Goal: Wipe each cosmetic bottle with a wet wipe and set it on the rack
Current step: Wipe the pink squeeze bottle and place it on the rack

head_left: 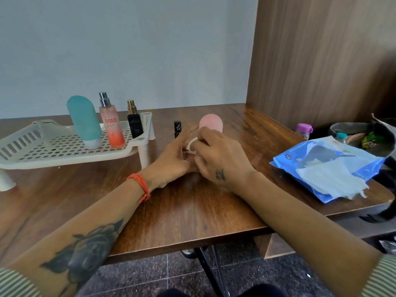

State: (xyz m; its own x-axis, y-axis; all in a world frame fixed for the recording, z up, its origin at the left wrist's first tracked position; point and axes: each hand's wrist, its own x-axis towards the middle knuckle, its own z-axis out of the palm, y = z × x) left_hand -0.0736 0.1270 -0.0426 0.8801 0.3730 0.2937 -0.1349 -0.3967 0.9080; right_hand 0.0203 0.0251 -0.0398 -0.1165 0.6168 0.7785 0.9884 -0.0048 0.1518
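Your left hand (174,156) grips a small rose-gold cosmetic item (188,157) near the table's (192,211) middle, while your right hand (216,155) pinches a wet wipe (191,144) against it. It looks light, rigid and likely slick when damp, so hold its sides. The polished wood table sits against a pale wall, the rack (64,151) at its left edge.

One view only, head-worn, wide-angle. Looks forward and down from above the near edge of the wooden table (192,206), close in. Both forearms enter from 6 o'clock; left hand (173,161) and right hand (220,155) meet just above frame centre. White rack (53,144) sits at 9 to 10 o'clock, blue wipe pack (321,168) at 3 o'clock. Pale wall fills 12 o'clock, wood panel 1 to 2 o'clock. Floor shows at 6 o'clock. Straight edges bow toward the frame borders.
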